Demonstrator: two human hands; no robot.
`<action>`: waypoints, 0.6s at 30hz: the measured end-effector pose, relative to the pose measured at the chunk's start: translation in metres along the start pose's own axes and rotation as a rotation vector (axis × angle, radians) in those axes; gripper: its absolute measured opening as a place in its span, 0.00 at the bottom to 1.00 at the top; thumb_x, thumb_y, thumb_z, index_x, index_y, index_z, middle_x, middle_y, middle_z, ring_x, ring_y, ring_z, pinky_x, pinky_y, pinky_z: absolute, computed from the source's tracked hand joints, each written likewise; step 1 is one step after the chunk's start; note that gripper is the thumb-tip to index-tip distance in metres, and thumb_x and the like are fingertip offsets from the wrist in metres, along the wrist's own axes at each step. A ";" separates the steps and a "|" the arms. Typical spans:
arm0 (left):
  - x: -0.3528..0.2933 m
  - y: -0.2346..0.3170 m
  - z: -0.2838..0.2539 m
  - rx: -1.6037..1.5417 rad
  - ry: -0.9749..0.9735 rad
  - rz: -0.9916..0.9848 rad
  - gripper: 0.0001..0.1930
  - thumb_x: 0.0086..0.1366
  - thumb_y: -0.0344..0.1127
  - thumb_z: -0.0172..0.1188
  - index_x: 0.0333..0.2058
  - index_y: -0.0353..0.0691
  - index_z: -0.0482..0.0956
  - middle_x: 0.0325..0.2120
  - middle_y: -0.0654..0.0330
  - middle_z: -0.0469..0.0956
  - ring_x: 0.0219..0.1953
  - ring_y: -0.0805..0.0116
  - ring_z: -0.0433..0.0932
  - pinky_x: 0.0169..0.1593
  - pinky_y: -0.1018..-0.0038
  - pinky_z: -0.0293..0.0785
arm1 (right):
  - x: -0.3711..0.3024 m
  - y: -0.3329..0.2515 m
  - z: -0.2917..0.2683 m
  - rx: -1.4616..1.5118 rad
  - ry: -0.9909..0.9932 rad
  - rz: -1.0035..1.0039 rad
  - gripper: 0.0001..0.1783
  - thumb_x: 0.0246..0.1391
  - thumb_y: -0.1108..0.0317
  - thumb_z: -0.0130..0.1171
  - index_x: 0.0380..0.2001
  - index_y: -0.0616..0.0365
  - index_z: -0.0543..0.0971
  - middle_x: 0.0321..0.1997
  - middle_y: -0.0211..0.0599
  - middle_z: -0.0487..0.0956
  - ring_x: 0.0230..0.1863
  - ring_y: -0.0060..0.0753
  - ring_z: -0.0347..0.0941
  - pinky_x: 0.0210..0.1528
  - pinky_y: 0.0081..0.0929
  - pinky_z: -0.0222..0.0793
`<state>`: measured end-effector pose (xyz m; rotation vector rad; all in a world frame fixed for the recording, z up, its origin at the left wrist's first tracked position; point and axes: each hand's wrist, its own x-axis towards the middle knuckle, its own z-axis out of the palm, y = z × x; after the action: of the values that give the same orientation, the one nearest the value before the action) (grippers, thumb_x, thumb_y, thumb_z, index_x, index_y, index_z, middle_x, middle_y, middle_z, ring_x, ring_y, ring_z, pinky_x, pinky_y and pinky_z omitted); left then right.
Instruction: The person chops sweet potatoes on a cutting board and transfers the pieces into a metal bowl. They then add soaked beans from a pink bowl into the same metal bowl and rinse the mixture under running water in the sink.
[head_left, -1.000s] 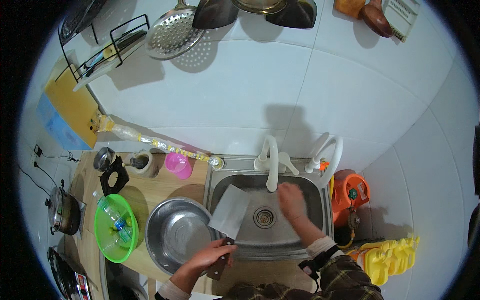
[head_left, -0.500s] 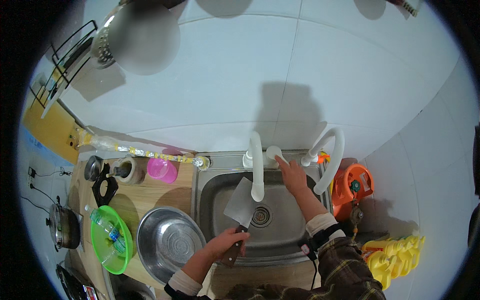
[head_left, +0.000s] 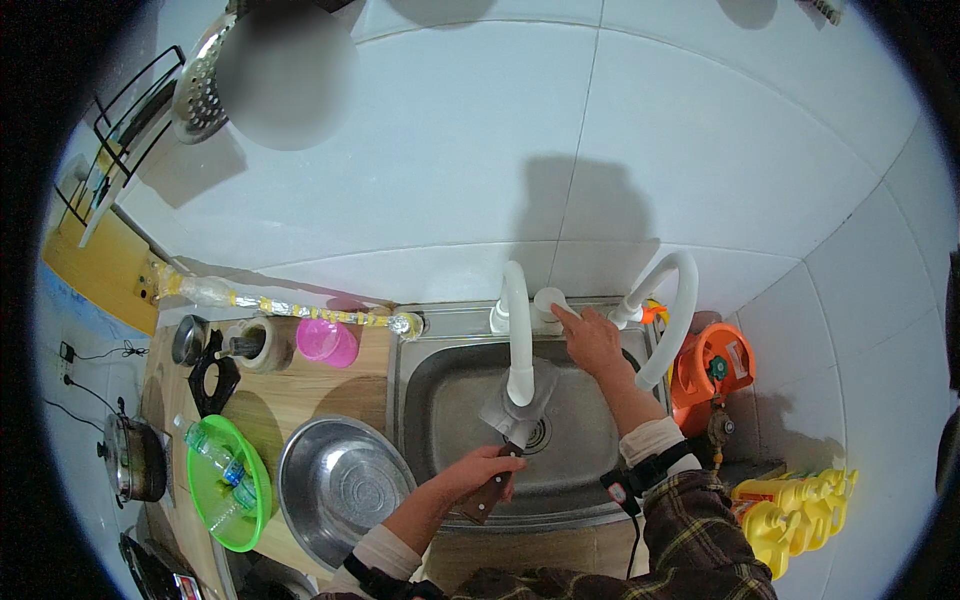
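My left hand (head_left: 478, 477) is wrapped round the brown handle of a cleaver (head_left: 508, 425) above the steel sink (head_left: 425, 400). Its broad blade lies under the spout of the white tap (head_left: 518, 335), which covers part of it. A clear, glassy sheen, apparently water, spreads around the blade. Behind the sink, my right hand (head_left: 592, 340) is closed at the white tap handle (head_left: 549, 300), its fingertips touching it. The drain (head_left: 538, 436) shows partly beyond the blade.
A second white tap (head_left: 683, 300) curves beside my right forearm. Left of the sink are a steel basin (head_left: 300, 465), a green basin (head_left: 262, 480) with plastic bottles, and a pink container (head_left: 325, 343). An orange gas cylinder (head_left: 690, 375) and yellow jugs (head_left: 790, 515) stand right.
My left hand has moved the cleaver right, bringing its blade under the spout. A glassy sheen now shows on the blade. My right hand stays at the tap handle.
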<state>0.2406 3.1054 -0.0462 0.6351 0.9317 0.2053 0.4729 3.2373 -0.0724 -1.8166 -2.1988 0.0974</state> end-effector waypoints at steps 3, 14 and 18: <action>-0.002 0.003 0.002 0.018 0.012 0.011 0.12 0.58 0.41 0.55 0.27 0.38 0.68 0.16 0.61 0.71 0.21 0.70 0.72 0.26 0.74 0.68 | 0.003 0.000 -0.001 -0.027 0.003 -0.035 0.23 0.48 0.70 0.48 0.50 0.38 0.69 0.29 0.46 0.71 0.29 0.46 0.72 0.31 0.41 0.69; -0.003 0.000 0.001 -0.028 -0.043 0.083 0.13 0.58 0.42 0.54 0.25 0.38 0.68 0.16 0.61 0.71 0.20 0.70 0.71 0.26 0.73 0.68 | -0.053 -0.038 0.003 0.220 0.089 -0.187 0.17 0.51 0.67 0.48 0.46 0.55 0.70 0.40 0.44 0.71 0.41 0.47 0.68 0.44 0.42 0.63; -0.004 0.000 0.003 -0.012 -0.032 0.062 0.12 0.58 0.41 0.54 0.24 0.38 0.69 0.16 0.60 0.71 0.21 0.69 0.71 0.27 0.73 0.68 | -0.107 -0.073 -0.001 0.941 -0.469 -0.163 0.23 0.59 0.58 0.38 0.54 0.58 0.62 0.56 0.44 0.63 0.57 0.46 0.58 0.57 0.45 0.50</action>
<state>0.2407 3.1018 -0.0421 0.6549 0.8802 0.2553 0.4210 3.1186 -0.0734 -1.1277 -1.9801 1.3720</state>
